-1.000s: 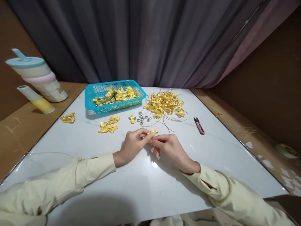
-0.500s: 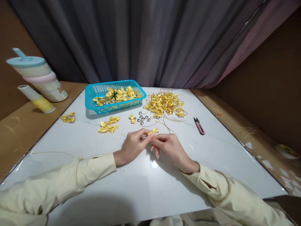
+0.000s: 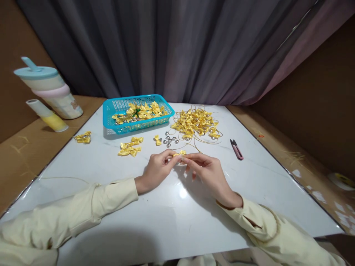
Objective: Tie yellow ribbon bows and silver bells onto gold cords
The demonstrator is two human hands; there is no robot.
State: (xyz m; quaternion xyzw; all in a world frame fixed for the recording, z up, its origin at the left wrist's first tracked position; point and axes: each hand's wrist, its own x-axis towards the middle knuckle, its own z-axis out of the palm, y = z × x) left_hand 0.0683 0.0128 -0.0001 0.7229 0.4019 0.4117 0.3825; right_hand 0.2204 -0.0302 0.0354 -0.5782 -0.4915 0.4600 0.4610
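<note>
Above the middle of the table, my left hand (image 3: 157,168) pinches a small yellow ribbon bow (image 3: 182,152) between thumb and forefinger. My right hand (image 3: 212,175) meets it from the right, thumb and forefinger closed at the bow's near side; what they pinch is too small to tell. Just beyond the hands lie several silver beads (image 3: 168,138), with a single yellow bow (image 3: 157,140) beside them. A small group of yellow bows (image 3: 129,148) rests left of these. Behind to the right is a heap of yellow bows with beads and gold cords (image 3: 195,122).
A turquoise basket (image 3: 138,126) holding more bows stands at the back. Pink-handled thread snips (image 3: 237,150) lie at the right, a bow bundle (image 3: 83,137) at the left. A tumbler (image 3: 59,98) and a spool of yellow thread (image 3: 52,120) stand beyond the table's left edge.
My right hand has shifted slightly right and turned, its fingertips now closer over the bow. The left hand still pinches the bow. The whole view has moved a little.
</note>
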